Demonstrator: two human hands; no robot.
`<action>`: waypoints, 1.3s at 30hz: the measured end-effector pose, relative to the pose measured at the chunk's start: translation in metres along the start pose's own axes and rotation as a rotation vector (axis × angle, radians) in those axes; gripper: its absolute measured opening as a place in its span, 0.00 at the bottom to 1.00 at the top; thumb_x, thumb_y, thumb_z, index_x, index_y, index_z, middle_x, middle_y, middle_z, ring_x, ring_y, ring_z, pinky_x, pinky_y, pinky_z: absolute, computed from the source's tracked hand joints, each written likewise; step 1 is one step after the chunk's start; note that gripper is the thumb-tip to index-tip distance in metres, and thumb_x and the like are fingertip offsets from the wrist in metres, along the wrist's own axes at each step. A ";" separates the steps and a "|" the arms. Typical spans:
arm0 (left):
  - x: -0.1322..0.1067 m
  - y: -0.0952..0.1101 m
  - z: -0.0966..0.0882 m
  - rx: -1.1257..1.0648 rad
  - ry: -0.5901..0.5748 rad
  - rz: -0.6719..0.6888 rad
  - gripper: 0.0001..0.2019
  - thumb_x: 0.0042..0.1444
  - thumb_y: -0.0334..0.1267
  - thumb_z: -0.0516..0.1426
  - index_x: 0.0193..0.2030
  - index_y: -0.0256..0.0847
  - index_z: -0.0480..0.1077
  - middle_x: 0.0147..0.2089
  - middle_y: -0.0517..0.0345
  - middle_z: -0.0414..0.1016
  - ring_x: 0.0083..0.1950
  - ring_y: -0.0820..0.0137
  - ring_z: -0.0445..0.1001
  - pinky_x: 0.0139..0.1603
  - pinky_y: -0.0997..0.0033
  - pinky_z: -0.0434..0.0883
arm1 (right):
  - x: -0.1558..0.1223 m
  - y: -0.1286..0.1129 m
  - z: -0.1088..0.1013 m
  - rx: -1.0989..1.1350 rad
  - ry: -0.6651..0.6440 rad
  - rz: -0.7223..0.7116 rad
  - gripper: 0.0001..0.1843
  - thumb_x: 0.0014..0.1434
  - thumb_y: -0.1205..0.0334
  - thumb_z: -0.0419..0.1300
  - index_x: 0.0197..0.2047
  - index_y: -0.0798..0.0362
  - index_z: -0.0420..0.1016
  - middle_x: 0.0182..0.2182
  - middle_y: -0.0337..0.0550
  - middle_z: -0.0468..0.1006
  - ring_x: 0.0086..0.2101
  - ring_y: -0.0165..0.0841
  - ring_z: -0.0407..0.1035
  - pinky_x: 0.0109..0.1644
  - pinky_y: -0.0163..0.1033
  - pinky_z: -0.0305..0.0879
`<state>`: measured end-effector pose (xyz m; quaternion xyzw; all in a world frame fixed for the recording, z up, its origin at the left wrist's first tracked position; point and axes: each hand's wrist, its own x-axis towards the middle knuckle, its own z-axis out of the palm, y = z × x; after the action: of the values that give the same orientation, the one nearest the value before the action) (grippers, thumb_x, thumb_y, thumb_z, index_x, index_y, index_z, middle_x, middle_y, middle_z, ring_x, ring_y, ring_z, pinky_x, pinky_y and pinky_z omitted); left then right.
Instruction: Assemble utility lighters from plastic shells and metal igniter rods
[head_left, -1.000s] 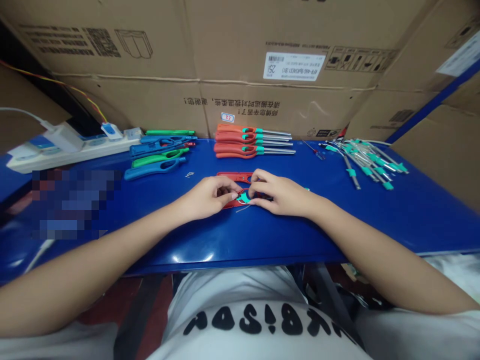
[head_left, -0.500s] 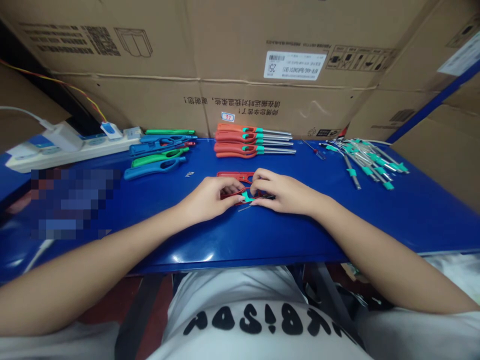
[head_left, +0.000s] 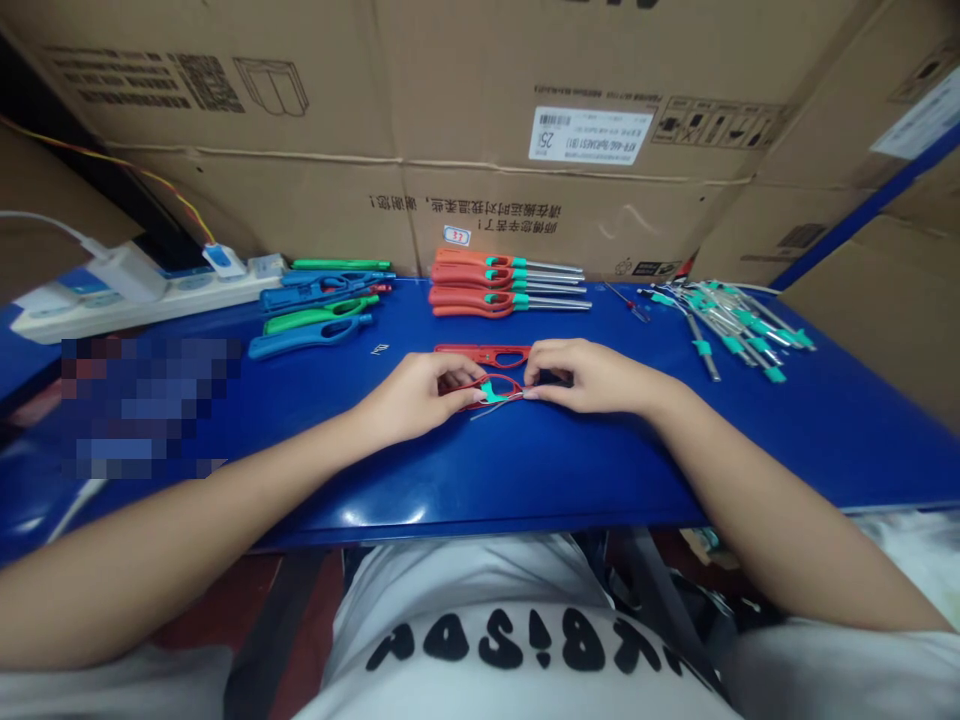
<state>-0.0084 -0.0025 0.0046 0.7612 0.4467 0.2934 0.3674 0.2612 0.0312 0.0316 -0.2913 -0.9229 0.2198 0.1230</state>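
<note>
My left hand [head_left: 431, 392] is closed around the handle end of a red lighter casing half [head_left: 504, 380]. A green trigger piece [head_left: 490, 393] sits in its loop by my left fingertips. At the casing's narrow right end, the thumb and fingers of my right hand [head_left: 581, 375] pinch a thin wire [head_left: 491, 409], whose loose end points down and left over the blue table. Whether those fingers also grip the casing tip is hidden. Just behind lies another red casing half [head_left: 472, 352], its right end partly covered by my right hand.
Assembled red lighters [head_left: 469, 300] with metal barrels lie in a row at the back. Blue and green casings [head_left: 311, 335] are stacked left, beside a power strip [head_left: 184, 295]. Metal barrels with green parts [head_left: 739, 320] and a small screwdriver [head_left: 630, 303] lie right. Cardboard [head_left: 300, 200] walls the back.
My right hand has shifted a little to the right, from the green trigger to the casing's narrow end, uncovering the loop and more of the wire. My left hand has stayed in place.
</note>
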 end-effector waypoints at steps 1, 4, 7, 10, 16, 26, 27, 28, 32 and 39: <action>0.000 -0.001 0.000 -0.008 0.001 -0.008 0.17 0.56 0.48 0.63 0.45 0.37 0.79 0.37 0.53 0.81 0.36 0.66 0.77 0.38 0.68 0.73 | 0.001 0.000 0.001 0.002 -0.003 0.005 0.08 0.65 0.58 0.62 0.41 0.54 0.77 0.40 0.45 0.78 0.35 0.32 0.69 0.38 0.35 0.60; 0.000 0.000 0.000 -0.012 -0.025 -0.017 0.18 0.57 0.49 0.63 0.47 0.36 0.79 0.39 0.52 0.82 0.37 0.65 0.78 0.39 0.68 0.73 | 0.002 -0.003 0.002 -0.016 -0.020 0.034 0.07 0.65 0.60 0.60 0.39 0.55 0.76 0.38 0.46 0.77 0.34 0.32 0.68 0.37 0.35 0.59; 0.000 0.006 -0.004 0.141 -0.083 0.070 0.17 0.63 0.49 0.59 0.49 0.39 0.80 0.43 0.52 0.83 0.40 0.64 0.79 0.40 0.68 0.72 | 0.001 -0.005 -0.002 -0.021 -0.045 0.069 0.07 0.65 0.61 0.60 0.39 0.55 0.76 0.38 0.46 0.78 0.34 0.32 0.68 0.37 0.35 0.59; 0.000 0.011 -0.010 0.311 -0.102 0.188 0.17 0.66 0.47 0.56 0.49 0.40 0.81 0.44 0.50 0.82 0.43 0.63 0.78 0.45 0.66 0.71 | -0.001 -0.005 -0.007 -0.013 -0.074 0.102 0.06 0.63 0.62 0.61 0.39 0.55 0.77 0.37 0.45 0.79 0.32 0.31 0.67 0.36 0.35 0.59; 0.004 0.003 -0.012 0.271 -0.066 0.146 0.17 0.65 0.49 0.56 0.47 0.41 0.81 0.46 0.52 0.84 0.44 0.62 0.79 0.46 0.66 0.72 | -0.005 0.003 -0.015 0.006 -0.082 0.155 0.09 0.62 0.59 0.61 0.37 0.55 0.78 0.34 0.44 0.80 0.30 0.31 0.67 0.34 0.35 0.59; 0.005 -0.001 -0.008 0.169 -0.032 0.012 0.20 0.61 0.55 0.58 0.41 0.39 0.82 0.38 0.53 0.84 0.34 0.66 0.76 0.34 0.70 0.68 | -0.004 0.001 -0.011 0.002 -0.067 0.145 0.08 0.62 0.59 0.62 0.38 0.56 0.78 0.33 0.43 0.79 0.29 0.29 0.65 0.33 0.34 0.59; 0.005 -0.001 -0.008 0.171 -0.031 0.009 0.21 0.61 0.55 0.58 0.40 0.39 0.82 0.37 0.53 0.84 0.34 0.66 0.76 0.33 0.70 0.68 | -0.003 0.001 -0.011 0.007 -0.062 0.134 0.09 0.62 0.58 0.62 0.39 0.56 0.78 0.33 0.43 0.79 0.29 0.29 0.65 0.33 0.34 0.59; 0.006 -0.001 -0.008 0.174 -0.031 0.006 0.21 0.60 0.55 0.58 0.40 0.39 0.82 0.36 0.53 0.84 0.33 0.66 0.76 0.33 0.70 0.68 | -0.003 0.002 -0.011 0.015 -0.056 0.119 0.09 0.62 0.58 0.62 0.39 0.56 0.79 0.34 0.43 0.79 0.29 0.29 0.65 0.33 0.34 0.59; 0.007 -0.002 -0.009 0.196 -0.041 0.022 0.22 0.61 0.56 0.56 0.39 0.38 0.81 0.32 0.54 0.83 0.31 0.66 0.75 0.31 0.71 0.66 | -0.005 0.009 -0.017 0.020 0.049 0.080 0.15 0.63 0.51 0.63 0.42 0.55 0.79 0.36 0.44 0.79 0.31 0.30 0.67 0.36 0.35 0.62; 0.004 -0.004 -0.008 0.303 -0.010 0.216 0.19 0.67 0.49 0.53 0.44 0.40 0.81 0.43 0.50 0.82 0.45 0.62 0.78 0.47 0.66 0.73 | -0.032 0.056 -0.057 -0.440 0.469 0.721 0.12 0.62 0.56 0.59 0.43 0.53 0.80 0.45 0.52 0.81 0.43 0.43 0.74 0.45 0.43 0.67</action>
<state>-0.0142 0.0048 0.0065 0.8529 0.3994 0.2566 0.2172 0.3341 0.0725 0.0510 -0.6534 -0.7351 -0.0239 0.1792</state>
